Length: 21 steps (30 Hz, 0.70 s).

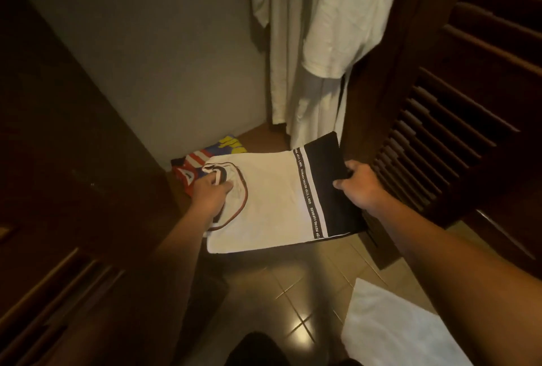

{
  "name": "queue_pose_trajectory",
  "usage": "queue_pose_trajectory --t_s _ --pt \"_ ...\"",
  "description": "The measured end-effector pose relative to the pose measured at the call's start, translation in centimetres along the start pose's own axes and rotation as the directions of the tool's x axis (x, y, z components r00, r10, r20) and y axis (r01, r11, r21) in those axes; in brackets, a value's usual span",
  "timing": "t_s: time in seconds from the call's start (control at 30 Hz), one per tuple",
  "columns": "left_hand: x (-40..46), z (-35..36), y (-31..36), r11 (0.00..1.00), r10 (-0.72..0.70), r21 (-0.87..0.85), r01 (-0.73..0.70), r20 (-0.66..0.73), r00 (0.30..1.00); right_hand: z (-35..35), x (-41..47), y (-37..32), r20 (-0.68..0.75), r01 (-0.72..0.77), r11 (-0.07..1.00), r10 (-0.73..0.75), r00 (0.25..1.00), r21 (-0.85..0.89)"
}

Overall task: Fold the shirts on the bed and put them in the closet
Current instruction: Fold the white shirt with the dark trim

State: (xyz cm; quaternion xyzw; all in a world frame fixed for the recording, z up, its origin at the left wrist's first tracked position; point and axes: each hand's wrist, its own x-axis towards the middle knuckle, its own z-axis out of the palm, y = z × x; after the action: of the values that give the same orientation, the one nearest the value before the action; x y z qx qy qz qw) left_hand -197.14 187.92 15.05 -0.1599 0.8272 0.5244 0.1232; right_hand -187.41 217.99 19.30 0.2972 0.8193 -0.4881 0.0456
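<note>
A folded white shirt [269,198] with a black end panel is held flat in the air at the open closet, just above the tiled floor [296,301]. A black strip across it reads "DON'T STOP MOVING FORWARD" in white capitals. The left hand [211,193] pinches the shirt at its collar end, fingers curled on the fabric. The right hand [358,184] grips the black end, thumb on top. On the closet shelf [264,138] beyond lies a folded red, white, blue and yellow shirt [202,160]. White garments [328,28] hang above beside a louvred door [457,107]. A white cloth [393,327] lies on the floor.
</note>
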Motion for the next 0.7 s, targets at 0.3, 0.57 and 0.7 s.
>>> queue_pose_trajectory --t_s 0.3,0.57,0.7 --pt "1.8 -1.1 -0.2 0.991 -0.063 -0.131 0.039 -0.186 0.980 3.1 7.7 -5.1 0.197 0.145 0.987 -0.130 0.972 -0.068" --pt "8.3 -1.8 -2.6 0.979 -0.131 -0.187 0.076 -0.303 0.944 10.7 15.4 -6.9 0.234 0.235 0.969 -0.211 0.949 -0.077" --pt "13.5 0.0 -5.9 0.959 -0.170 -0.272 0.077 -0.336 0.926 15.9 21.1 -4.9 0.261 0.284 0.956 -0.258 0.930 -0.066"
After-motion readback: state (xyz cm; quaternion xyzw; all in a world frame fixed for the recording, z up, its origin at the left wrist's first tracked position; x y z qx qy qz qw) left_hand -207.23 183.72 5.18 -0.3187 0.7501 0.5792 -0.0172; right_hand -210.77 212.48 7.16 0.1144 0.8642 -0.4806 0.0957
